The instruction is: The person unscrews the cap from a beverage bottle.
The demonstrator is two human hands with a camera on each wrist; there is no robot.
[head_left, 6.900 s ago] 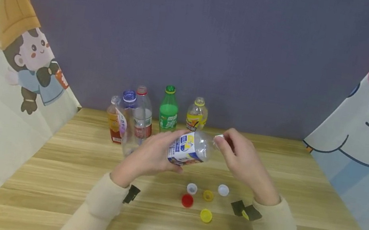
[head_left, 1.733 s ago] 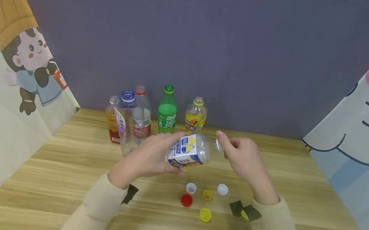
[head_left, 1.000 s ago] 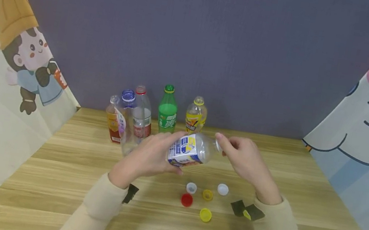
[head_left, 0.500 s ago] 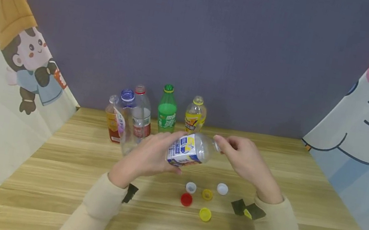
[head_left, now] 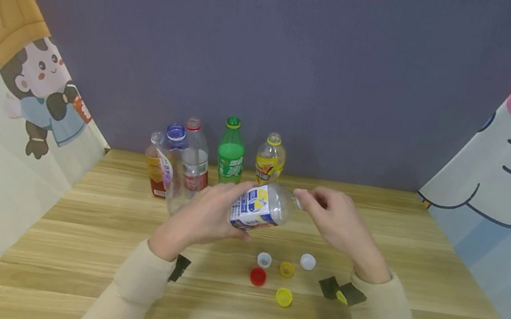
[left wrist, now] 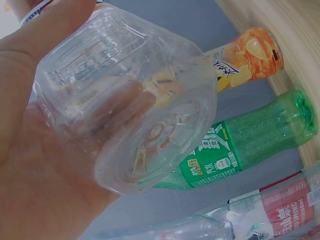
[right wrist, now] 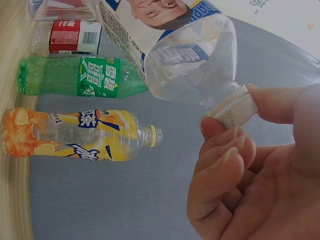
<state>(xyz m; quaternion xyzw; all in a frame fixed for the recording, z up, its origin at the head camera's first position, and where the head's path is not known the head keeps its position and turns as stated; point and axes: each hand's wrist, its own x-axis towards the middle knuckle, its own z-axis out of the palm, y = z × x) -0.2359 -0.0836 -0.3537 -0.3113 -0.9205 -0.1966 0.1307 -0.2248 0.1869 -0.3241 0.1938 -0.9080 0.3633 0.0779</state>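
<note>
My left hand [head_left: 207, 210] grips a clear plastic bottle [head_left: 255, 207] with a white, blue and yellow label. The bottle lies tilted above the table, its neck pointing right and its base [left wrist: 155, 132] facing the left wrist camera. Thumb and fingers of my right hand [head_left: 338, 223] pinch a white cap [right wrist: 234, 107] at the bottle's mouth. How far the cap is screwed on cannot be seen. On the table below the hands lie loose caps: a red cap [head_left: 258, 277], a yellow cap [head_left: 284, 297], a darker yellow cap [head_left: 286, 269] and two white caps [head_left: 308, 262].
Uncapped bottles stand along the back: a green bottle [head_left: 231, 153], a yellow-labelled bottle [head_left: 270, 161], a red-labelled bottle [head_left: 196, 167], a blue-necked bottle [head_left: 176, 136] and an orange-brown bottle [head_left: 157, 169]. A dark grey panel [head_left: 271, 61] closes off the back of the wooden table [head_left: 83, 266].
The bottle stays almost still in my left hand. My right thumb and fingers have shifted about the white cap, the thumb lately moving slightly left. The loose caps and standing bottles have not moved.
</note>
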